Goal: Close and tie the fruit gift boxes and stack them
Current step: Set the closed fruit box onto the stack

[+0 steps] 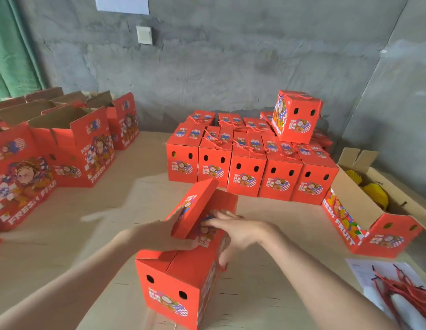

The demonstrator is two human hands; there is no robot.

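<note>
Red gift box (181, 282) sits right in front of you on the plywood bench (88, 222), with the short end that has two oval holes facing you. Your left hand (164, 232) is curled round the long lid flap (195, 206), thumb on its printed face. The flap stands tilted up over the far half of that box. Your right hand (235, 232) is flat and relaxed, fingers stretched across the box top just under the flap, thumb hanging down the right side. The small flaps at your end are already folded down.

Everything else, going from that box:

Behind it is a tight block of closed boxes (250, 167) in rows, with red cord handles on top. One more closed box (295, 117) is perched tilted on the block's far right corner.

Off to the left of it are a bunch of open boxes (71, 148) with their flaps up.

To the right of it, a side-lying box (385, 239) is open with something yellow inside, can't tell what.

Near right of it, a bundle of red cords (404, 291) lies on a white sheet (364, 272).
</note>
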